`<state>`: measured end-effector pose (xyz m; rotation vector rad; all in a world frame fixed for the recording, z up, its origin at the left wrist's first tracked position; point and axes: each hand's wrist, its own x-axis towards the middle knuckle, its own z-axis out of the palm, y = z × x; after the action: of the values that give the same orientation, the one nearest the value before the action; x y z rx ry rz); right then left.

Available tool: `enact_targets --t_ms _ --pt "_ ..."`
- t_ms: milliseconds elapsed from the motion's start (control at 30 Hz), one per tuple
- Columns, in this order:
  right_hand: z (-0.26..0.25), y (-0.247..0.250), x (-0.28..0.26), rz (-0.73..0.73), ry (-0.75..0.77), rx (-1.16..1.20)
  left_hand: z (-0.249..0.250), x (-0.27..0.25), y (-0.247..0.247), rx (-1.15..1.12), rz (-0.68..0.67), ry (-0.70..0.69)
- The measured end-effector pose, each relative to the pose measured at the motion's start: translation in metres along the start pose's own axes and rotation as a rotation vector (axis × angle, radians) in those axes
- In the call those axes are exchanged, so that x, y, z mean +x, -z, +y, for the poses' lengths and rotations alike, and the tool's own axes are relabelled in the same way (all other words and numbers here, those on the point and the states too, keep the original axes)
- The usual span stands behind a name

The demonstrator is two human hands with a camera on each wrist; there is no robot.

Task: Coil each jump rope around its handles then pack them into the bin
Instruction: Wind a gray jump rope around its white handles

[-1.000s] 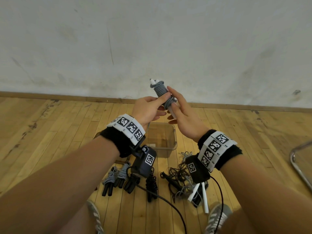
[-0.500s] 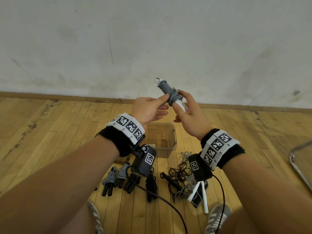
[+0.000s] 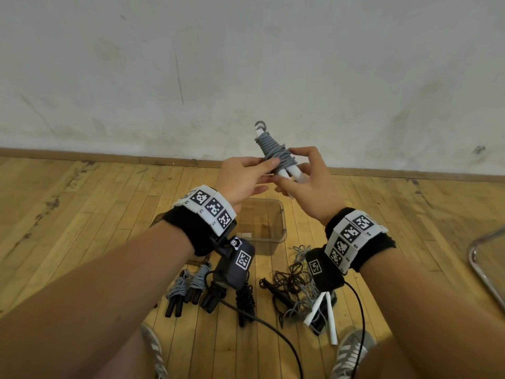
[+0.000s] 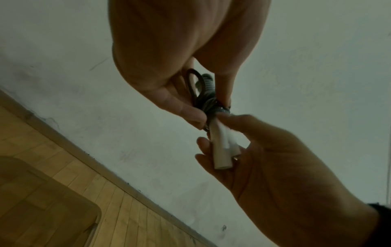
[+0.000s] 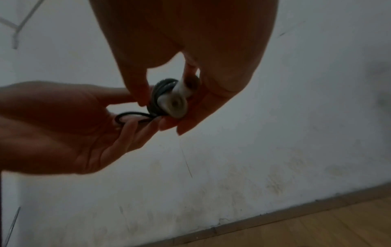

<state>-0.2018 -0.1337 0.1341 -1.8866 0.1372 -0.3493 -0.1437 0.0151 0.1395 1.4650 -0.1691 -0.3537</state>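
Note:
A jump rope with white handles is held up in front of the wall, its grey cord coiled round both handles. My left hand pinches the coil from the left, with a short loop of cord by its fingers. My right hand holds the white handle ends between thumb and fingers. Below on the wooden floor stands a clear plastic bin; what lies in it is not plain to see.
On the floor near my feet lie coiled ropes with black handles, a black coiled rope, and a loose tangle of cords with white handles. A metal chair frame is at the right edge.
The coiled rope has tilted further, its top leaning left and away. My right hand has slid down to the bare handle ends, while the left hand stays pinched on the coil.

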Motion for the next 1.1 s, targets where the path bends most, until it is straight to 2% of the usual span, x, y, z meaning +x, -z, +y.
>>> enact_targets --t_ms 67,167,367,433,500,600,833,967,1100 --pt "-0.007 0.002 -0.002 -0.071 -0.082 0.157 0.001 -0.001 0.001 0.018 -0.041 -0.025" --pt "-0.009 0.0 -0.002 -0.123 -0.123 0.167 0.003 -0.003 0.0 0.022 -0.05 -0.04" --pt "-0.003 0.009 0.006 -0.02 -0.205 0.283 0.007 -0.005 -0.005 0.067 -0.057 -0.118" --pt "-0.002 0.009 0.006 -0.028 -0.224 0.316 0.004 -0.004 -0.003 0.12 -0.016 -0.18" --pt "-0.004 0.01 0.005 -0.044 -0.235 0.337 0.001 -0.001 -0.001 0.206 0.079 -0.288" --pt "-0.006 0.01 0.004 -0.067 -0.25 0.34 0.0 0.004 -0.001 0.254 0.17 -0.398" --pt "-0.007 0.008 0.002 -0.058 -0.208 0.205 -0.005 0.002 -0.007 0.26 0.142 -0.417" --pt "-0.005 0.006 0.002 -0.076 -0.155 0.102 -0.01 0.004 -0.008 0.398 0.165 -0.453" --pt "-0.006 0.005 0.0 -0.086 -0.179 0.14 -0.015 0.007 -0.008 0.643 0.217 -0.527"
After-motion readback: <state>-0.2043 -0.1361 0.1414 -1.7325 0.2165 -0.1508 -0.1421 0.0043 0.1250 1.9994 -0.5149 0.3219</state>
